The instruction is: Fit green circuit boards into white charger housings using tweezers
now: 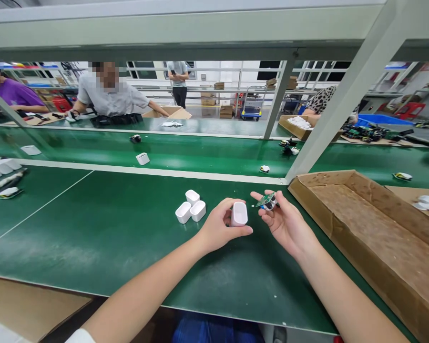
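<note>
3 wht cups (pixel 197 211) clustered well L of cardbd tray (pixel 372 228); L hand (pixel 217 225) nearer tray, thumb + fingers curved round single wht cup (pixel 240 215); R hand (pixel 285 223) just L of tray, thumb + fingers pinching PCB (pixel 267 202), tips spread.

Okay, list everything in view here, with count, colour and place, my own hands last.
Held cup: one, white, in left hand
Circuit board: one, green with white and black parts, in right hand
Loose cups: three, white, bench, left of hands
Bench: one, green, under hands
Cardboard tray: one, brown, right of hands
Belt: one, green, beyond bench
Small parts: several, mostly white, some black, on belt
Metal frame: one, pale, overhead
Co-workers: four in view, mixed clothing, beyond belt
Trolley: one, blue deck, background floor
Smaller background items: too blurred to count
Left hand: one, bare, centre
Right hand: one, bare, right of centre
</note>
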